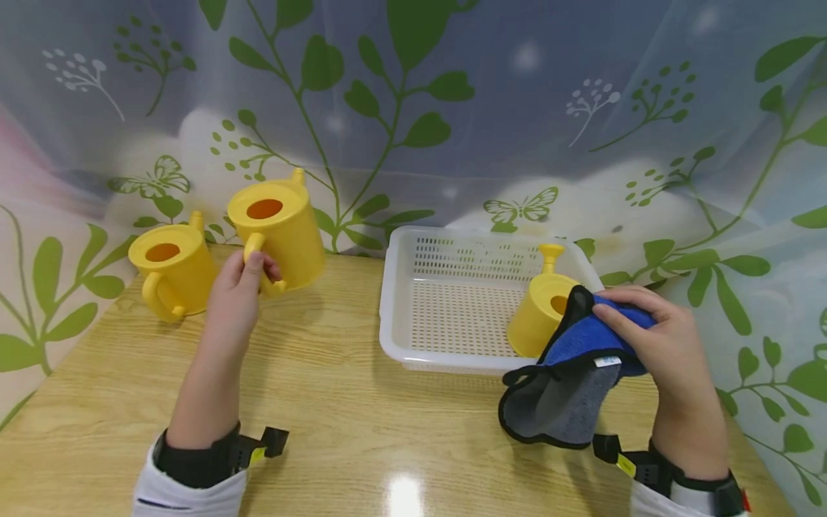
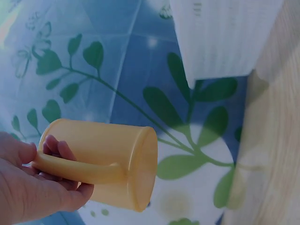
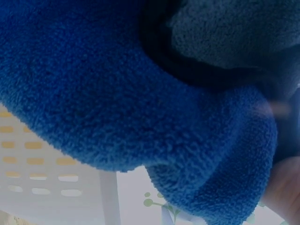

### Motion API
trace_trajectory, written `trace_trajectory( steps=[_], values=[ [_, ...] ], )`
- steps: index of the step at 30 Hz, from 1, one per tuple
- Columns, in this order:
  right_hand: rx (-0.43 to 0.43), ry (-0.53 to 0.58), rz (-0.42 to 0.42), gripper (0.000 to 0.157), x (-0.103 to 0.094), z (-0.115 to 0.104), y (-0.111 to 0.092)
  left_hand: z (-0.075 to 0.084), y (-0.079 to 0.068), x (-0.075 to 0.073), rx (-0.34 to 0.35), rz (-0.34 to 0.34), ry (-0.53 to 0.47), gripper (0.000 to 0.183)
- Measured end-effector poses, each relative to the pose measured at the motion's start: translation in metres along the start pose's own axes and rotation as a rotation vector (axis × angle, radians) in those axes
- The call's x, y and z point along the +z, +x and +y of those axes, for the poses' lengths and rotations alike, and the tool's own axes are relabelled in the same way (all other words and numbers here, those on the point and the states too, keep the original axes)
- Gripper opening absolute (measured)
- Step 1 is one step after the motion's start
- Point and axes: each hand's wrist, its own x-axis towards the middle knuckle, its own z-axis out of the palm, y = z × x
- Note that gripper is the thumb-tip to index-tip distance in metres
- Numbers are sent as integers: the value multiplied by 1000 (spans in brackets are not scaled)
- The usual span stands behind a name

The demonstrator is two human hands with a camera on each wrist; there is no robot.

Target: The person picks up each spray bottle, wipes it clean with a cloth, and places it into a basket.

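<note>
A yellow watering can (image 1: 287,233) was held by its handle in the left hand (image 1: 235,287), the fingers curled round the grip. It was positioned to the left of the white basket (image 1: 389,301), well apart from it, and just beside a second watering can (image 1: 194,276) that was stood farther left on the wood-grain tabletop (image 1: 336,431). By the right hand (image 1: 665,337), a blue-and-grey cloth (image 1: 575,388) was pinched between thumb and fingers over the basket's near right corner, so the held can was much nearer the left hand. The can's long axis was held roughly upright, its base pointed down and apparently clear of the tabletop; its handle was turned toward the person and its short spout toward the backdrop (image 1: 362,158).

The can was seen as a smooth, plain cylinder with a round hole in its top, through which a darker orange interior was shown. In the basket's right part, a third watering can (image 1: 536,316) was partly hidden by the cloth, its spout tipped with a flared head. The cloth was edged in black and marked with a small white tag.
</note>
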Motion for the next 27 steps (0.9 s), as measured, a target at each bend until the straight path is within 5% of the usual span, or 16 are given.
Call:
trace_trajectory(
  steps=[9, 13, 27],
  values=[
    [-2, -2, 21, 23, 4, -1, -1, 7, -12, 18, 124, -110, -72, 34],
    [29, -15, 54, 24, 5, -5, -4, 9, -16, 29, 136, -181, -99, 34],
    [-57, -113, 129, 19, 18, -22, -5, 23, -27, 77, 137, -365, -294, 31]
  ],
)
